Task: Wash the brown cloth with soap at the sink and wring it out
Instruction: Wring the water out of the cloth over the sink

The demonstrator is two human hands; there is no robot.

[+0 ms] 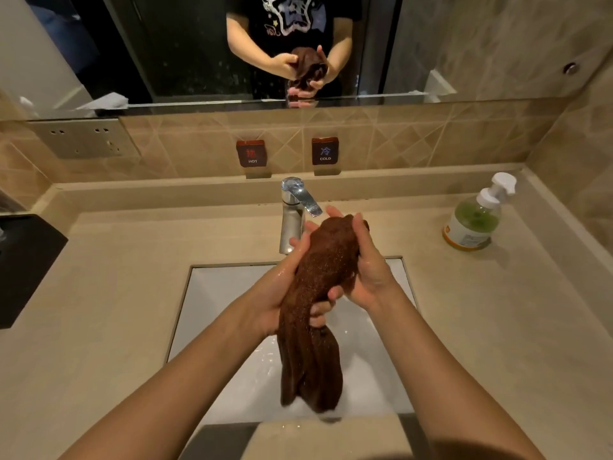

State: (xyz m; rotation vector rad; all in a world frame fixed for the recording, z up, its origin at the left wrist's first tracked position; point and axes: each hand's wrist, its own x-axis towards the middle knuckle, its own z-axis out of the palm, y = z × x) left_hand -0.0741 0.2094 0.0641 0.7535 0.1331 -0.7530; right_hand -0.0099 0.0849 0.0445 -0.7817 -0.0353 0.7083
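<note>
Beige bathroom tabletop (116, 293) with white sink (225, 293) at frame centre: brown cloth (318, 277), wet and bunched lengthwise, over the basin below the tap (292, 210), left hand (282, 290) and right hand (370, 277) both in closed grip round it; soap bottle (474, 220) upper right; washing apparently under way, wringing seemingly outstanding.

Left plaque (251, 153), wall (414, 141), 11 o'clock from tap (293, 214): white "HOT" under red character, character not legible.
Right plaque (325, 151), 1 o'clock from tap: white "COLD" under blue character "冷".
Soap bottle (472, 224), 3 o'clock from tap: label print unreadable.
</note>
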